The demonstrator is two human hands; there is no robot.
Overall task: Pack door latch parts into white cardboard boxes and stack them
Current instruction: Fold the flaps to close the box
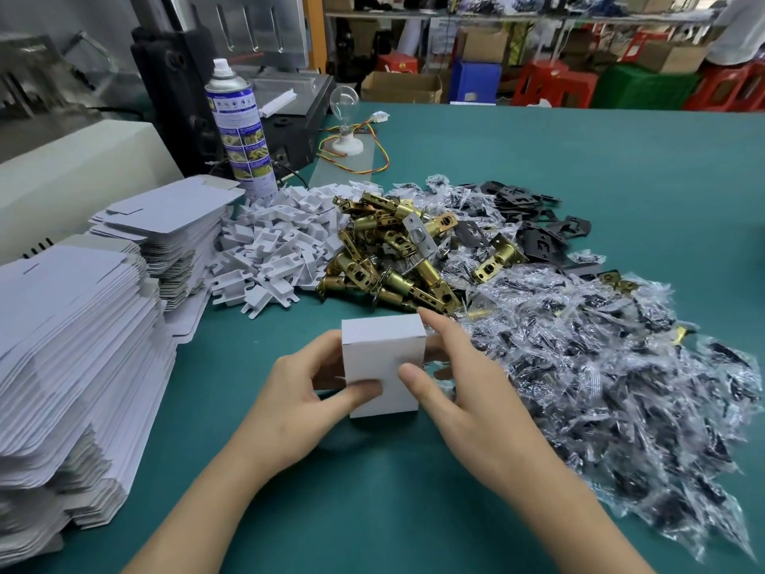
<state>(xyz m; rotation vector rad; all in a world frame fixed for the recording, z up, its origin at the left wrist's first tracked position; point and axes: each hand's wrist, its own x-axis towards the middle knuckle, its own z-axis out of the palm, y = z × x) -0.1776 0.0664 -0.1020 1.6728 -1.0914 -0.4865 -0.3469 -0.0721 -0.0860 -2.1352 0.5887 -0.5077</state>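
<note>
White box [383, 366] closed; contents hidden.

Bright, even overhead light, soft faint shadow beneath the white cardboard box [381, 358] on the green table [579, 159], glints on brass latches [385, 258] and clear plastic bags [621, 387], wide-angle bowing at edges, far shelves [517, 18] soft.
</note>
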